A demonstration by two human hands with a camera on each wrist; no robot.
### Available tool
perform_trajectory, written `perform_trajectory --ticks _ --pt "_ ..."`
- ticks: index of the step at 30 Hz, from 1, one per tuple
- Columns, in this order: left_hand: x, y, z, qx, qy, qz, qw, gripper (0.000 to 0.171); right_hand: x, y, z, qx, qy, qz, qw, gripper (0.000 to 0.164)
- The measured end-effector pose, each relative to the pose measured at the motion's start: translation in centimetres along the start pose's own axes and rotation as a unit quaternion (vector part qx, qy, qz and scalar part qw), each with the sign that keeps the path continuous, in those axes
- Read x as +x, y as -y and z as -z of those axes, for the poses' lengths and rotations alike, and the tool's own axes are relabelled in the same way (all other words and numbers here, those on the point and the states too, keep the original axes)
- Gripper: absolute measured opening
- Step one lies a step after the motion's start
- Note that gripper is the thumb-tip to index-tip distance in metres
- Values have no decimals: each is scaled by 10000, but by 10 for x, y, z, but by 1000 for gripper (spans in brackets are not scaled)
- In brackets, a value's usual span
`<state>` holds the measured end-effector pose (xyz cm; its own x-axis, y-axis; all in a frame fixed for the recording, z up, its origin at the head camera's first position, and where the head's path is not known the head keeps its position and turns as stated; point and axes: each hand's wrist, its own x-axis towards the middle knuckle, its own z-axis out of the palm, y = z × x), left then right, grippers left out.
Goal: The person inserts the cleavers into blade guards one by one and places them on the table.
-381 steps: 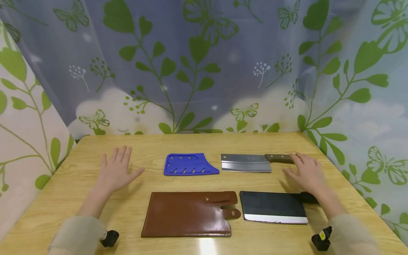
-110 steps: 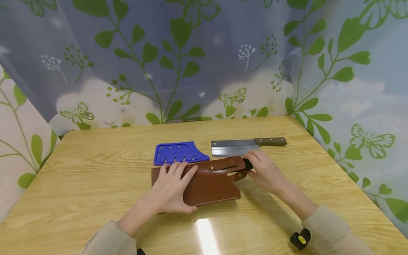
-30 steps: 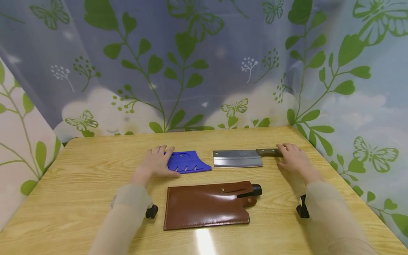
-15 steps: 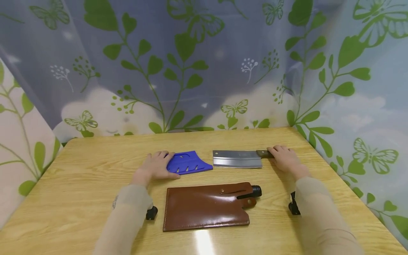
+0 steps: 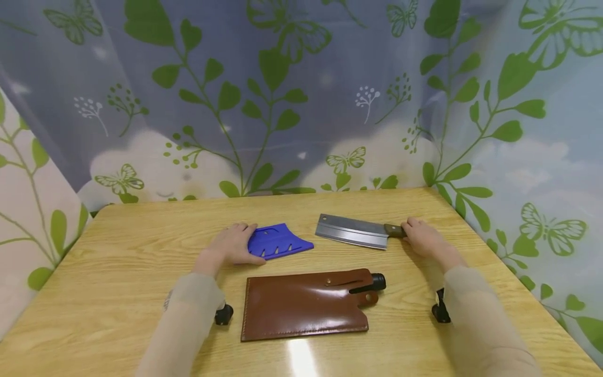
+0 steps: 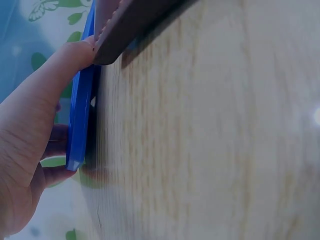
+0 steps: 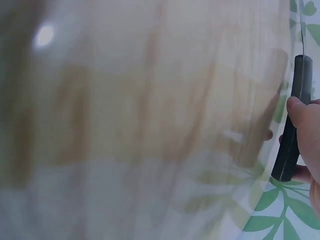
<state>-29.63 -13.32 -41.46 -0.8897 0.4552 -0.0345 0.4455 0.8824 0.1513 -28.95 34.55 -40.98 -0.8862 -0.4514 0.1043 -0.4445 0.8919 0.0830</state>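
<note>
My left hand [image 5: 231, 245] holds the left end of a blue plastic blade guard [image 5: 279, 242] with slots cut in it. The left wrist view has the thumb along one edge of the guard [image 6: 80, 117] and fingers at its far side. On the right, my right hand [image 5: 424, 238] grips the wooden handle of a steel cleaver [image 5: 352, 231], its blade pointing left toward the guard, apart from it. The right wrist view shows thumb and fingers round the handle [image 7: 301, 77], raised off the table.
In front of both hands, a brown leather sheath [image 5: 303, 306] lies on the wooden table [image 5: 141, 251]. A black handle [image 5: 378, 281] sticks out of its right end. A patterned curtain [image 5: 301, 120] stands behind the table's back edge.
Earlier, the black-bladed cleaver went into the leather sheath, which was then laid down. Lately the right hand has gripped the steel cleaver and tilted its blade. The guard has turned slightly.
</note>
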Motion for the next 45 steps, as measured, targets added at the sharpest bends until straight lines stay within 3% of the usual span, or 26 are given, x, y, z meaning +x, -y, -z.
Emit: perform_trajectory --ticks 11,18,24,30,37,45 --pt "-7 2 2 47 -173 -86 9998 102 -19 -2 3 250 -381 -159 9988 18" --pt "-10 2 1 83 -65 -71 9999 102 -19 0 7 -482 -191 -433 9977 17" --pt "-12 1 4 128 -20 -26 9999 102 -19 2 15 -932 66 -400 9948 20" --pt "-17 5 3 293 -310 -156 9990 101 -25 2 20 -1031 40 -301 9942 29" --pt "-26 14 4 406 -669 -275 9966 100 -31 6 27 -1028 -81 -231 9944 23" --pt "-38 25 7 254 -1082 -257 9935 105 -34 15 41 -634 -377 -378 9966 29"
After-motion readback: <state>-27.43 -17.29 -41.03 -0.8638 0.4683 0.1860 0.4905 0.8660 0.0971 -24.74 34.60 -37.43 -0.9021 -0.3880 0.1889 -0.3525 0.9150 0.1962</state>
